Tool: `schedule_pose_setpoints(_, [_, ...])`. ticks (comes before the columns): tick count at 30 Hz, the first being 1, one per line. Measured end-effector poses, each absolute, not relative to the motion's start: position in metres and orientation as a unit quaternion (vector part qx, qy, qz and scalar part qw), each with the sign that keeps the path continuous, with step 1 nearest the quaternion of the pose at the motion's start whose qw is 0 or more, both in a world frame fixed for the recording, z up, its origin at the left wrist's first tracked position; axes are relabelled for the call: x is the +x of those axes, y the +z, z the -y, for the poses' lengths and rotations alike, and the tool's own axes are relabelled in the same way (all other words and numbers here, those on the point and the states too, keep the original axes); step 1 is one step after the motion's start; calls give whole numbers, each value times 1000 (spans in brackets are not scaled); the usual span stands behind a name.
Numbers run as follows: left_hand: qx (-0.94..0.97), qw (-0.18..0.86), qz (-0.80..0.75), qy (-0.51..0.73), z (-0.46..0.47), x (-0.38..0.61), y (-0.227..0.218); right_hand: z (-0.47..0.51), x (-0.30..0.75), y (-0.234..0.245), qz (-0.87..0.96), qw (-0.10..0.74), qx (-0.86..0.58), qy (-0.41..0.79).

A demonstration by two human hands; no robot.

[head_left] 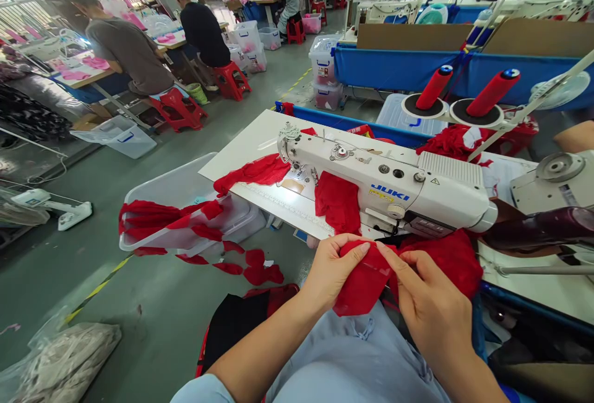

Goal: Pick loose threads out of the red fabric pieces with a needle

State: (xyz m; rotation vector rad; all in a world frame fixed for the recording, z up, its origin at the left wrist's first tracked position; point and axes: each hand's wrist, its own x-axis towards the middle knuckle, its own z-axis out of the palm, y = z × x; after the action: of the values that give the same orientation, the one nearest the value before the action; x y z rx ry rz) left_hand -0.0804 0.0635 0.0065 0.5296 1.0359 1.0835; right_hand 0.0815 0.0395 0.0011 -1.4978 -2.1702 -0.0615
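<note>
A small red fabric piece [364,282] is held above the person's lap, just in front of the near edge of the sewing table [253,137]. The left hand [330,274] pinches its upper left edge, thumb on top and fingers curled under. The right hand [431,307] is closed on its right side, thumb and forefinger pressing the cloth, so both hands hold the piece close together. Behind the right hand a heap of red cloth [452,254] spills off the table edge and meets the piece; where one ends and the other begins cannot be told. Directly beyond, a white sewing machine [408,192] lies across the table, and a red panel [338,202] sits under its arm, between the hands and the needle end. A red strip [254,173] trails from the machine's left end over the table's edge. A clear plastic bin [180,183] stands on the floor nearby, its rim draped with red pieces [148,216]. Loose scraps [260,273] lie on the green floor beside it. Two red thread cones [492,92] stand behind the machine. Across the aisle, other people sit on red stools [179,109] at their own tables.
</note>
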Motion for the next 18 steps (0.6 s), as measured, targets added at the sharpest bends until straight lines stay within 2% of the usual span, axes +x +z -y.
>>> schedule_pose_setpoints(10, [281, 676, -471, 492, -63, -80, 7, -40, 83, 2, 797, 247, -550, -39])
schedule_pose_setpoints(18, [206, 724, -456, 475, -66, -80, 11, -49, 75, 13, 746, 415, -480, 203])
